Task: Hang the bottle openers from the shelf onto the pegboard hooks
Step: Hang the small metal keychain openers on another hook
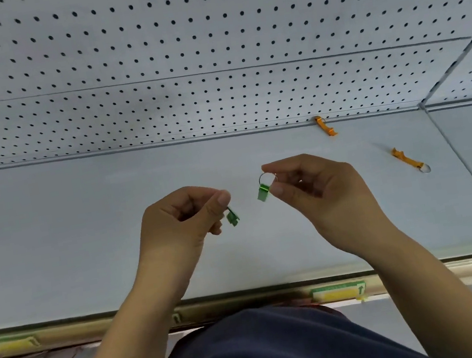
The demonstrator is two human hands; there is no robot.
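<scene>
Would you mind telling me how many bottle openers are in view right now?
4. One green opener in the left hand, one green opener in the right hand, one orange opener at the shelf's back edge, one orange opener further right.

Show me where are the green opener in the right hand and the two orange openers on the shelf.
green opener in right hand (263, 193), head view, on its green body.
orange opener by pegboard (325, 126), head view, on its middle.
orange opener at right (408, 160), head view, on its handle.
</scene>
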